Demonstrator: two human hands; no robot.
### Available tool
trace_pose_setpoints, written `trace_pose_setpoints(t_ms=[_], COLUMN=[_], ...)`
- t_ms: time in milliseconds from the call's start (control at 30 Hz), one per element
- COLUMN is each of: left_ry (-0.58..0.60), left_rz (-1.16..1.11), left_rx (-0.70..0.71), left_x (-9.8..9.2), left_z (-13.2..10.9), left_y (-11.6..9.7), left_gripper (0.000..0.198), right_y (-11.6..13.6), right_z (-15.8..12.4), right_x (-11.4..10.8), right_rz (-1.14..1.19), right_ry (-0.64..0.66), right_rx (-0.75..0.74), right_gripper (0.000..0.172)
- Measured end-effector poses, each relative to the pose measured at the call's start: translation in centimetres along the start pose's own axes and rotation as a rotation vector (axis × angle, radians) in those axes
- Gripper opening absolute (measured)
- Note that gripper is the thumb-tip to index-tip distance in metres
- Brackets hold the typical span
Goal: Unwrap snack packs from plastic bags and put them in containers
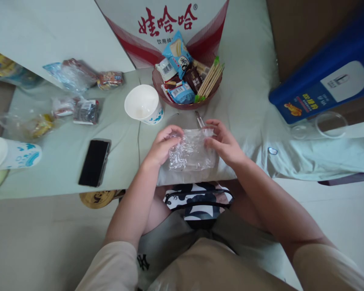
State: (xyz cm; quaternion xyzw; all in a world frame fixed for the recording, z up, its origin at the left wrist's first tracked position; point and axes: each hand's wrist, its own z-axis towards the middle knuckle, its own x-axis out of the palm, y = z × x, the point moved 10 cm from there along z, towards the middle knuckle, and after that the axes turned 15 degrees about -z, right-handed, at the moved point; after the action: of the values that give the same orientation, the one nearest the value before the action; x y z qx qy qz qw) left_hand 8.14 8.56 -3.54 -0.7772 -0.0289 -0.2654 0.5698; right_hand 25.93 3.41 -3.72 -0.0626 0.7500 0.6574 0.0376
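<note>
A crinkled clear plastic bag (191,152) lies at the near edge of a table draped in pale green cloth (121,161). My left hand (163,144) pinches the bag's upper left side with curled fingers. My right hand (223,141) grips its upper right edge, fingers closed on the plastic. Just beyond the bag lies a small metal tool (199,119), partly hidden. A white paper cup (143,104) stands a little beyond my left hand.
A reddish bowl (186,106) of wrapped snacks and chopsticks sits behind the bag, before a red-and-white carton (166,24). A black phone (94,162) lies left. Wrapped snack packets (86,111) and a paper cup (13,154) lie far left. A blue jug (327,76) and clear lids (330,125) sit right.
</note>
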Motion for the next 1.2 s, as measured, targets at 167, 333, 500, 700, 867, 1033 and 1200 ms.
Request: trace_pose_setpoints(t_ms=[167,333,500,700,867,1033,1200], left_ry=[0.0,0.089,0.036,0.01,0.038,-0.105,-0.103], left_rz=[-0.063,-0.129,-0.185,-0.242,-0.169,-0.129,-0.043], left_rx=[-0.013,-0.243,-0.166,-0.12,-0.322,-0.247,-0.279], left_x=[-0.7,0.5,0.3,-0.2,0.8,0.1,-0.2], left_z=[0.1,-0.6,-0.4,-0.3,-1.1,-0.8,-1.0], left_y=[0.5,2.9,2.3,1.5,3.5,3.0,3.2], left_gripper=[0.061,0.073,0.077,0.086,0.055,0.044,0.038], right_y=[0.1,1.1,0.9,1.4,1.7,1.5,1.3], right_z=[0.1,-0.2,-0.2,-0.3,-0.4,-0.4,-0.4], right_x=[-0.1,-1.7,-0.6,0.8,0.4,1.1,-0.2], right_rz=[-0.007,-0.019,0.073,-0.02,0.018,-0.074,-0.084], right_ry=[-0.017,-0.166,-0.058,0.083,0.021,0.108,-0.021], right_rx=[0.004,-0.05,0.019,0.022,-0.01,0.013,0.077], right_gripper=[0.053,0.051,0.056,0.028,0.034,0.034,0.035])
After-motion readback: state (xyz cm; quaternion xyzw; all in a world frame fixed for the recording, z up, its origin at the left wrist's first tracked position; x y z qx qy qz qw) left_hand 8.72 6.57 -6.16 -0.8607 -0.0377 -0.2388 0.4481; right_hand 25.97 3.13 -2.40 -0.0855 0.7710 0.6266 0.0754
